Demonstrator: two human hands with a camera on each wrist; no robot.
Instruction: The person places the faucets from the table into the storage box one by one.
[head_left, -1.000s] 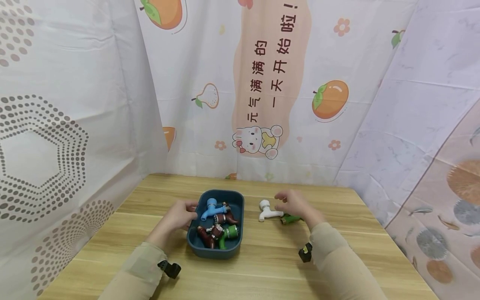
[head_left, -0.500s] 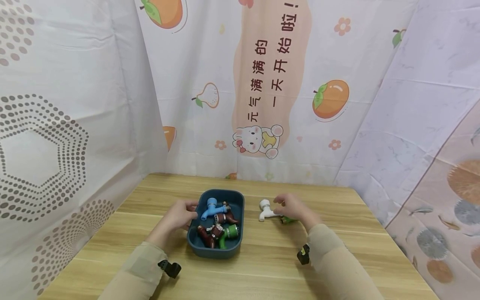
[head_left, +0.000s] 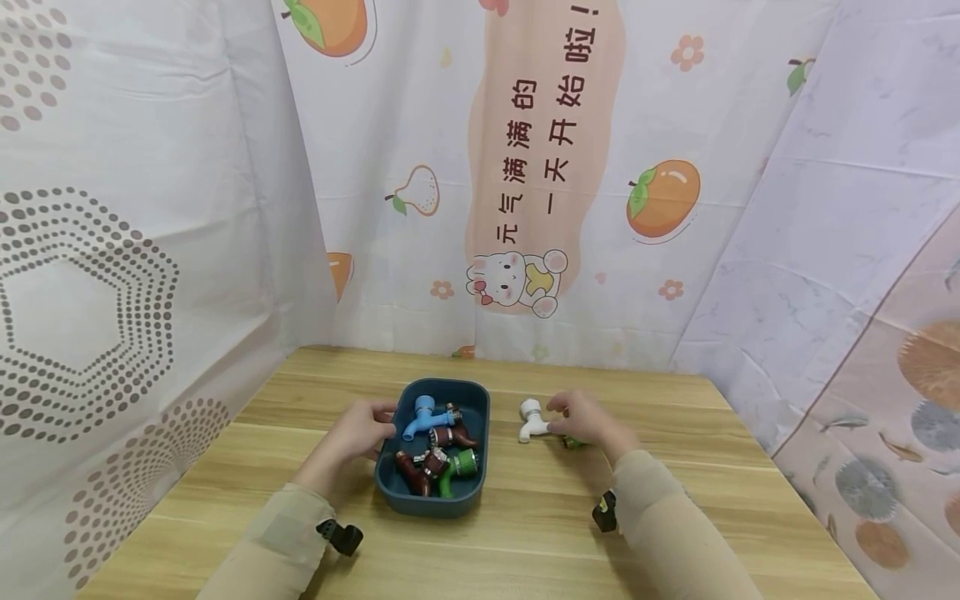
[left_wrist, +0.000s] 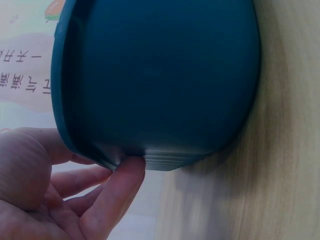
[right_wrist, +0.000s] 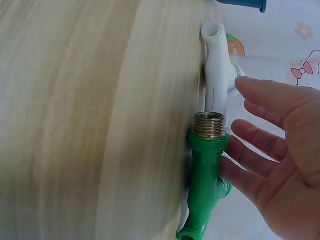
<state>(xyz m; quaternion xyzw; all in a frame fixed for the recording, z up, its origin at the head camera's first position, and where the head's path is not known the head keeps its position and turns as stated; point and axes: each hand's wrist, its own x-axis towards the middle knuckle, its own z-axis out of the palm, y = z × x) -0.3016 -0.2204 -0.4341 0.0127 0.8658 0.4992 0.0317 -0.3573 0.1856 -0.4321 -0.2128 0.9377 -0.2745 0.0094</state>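
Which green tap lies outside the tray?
The green tap on the table by the right hand, beside the white tap; the other green tap lies inside the blue tray.

Head view downward, wrist views close; tub (left_wrist: 160, 75) shared.

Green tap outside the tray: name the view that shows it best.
The right wrist view: the green tap shows large there, its threaded metal end included. In the head view the right hand hides most of it; the left wrist view shows none of it.
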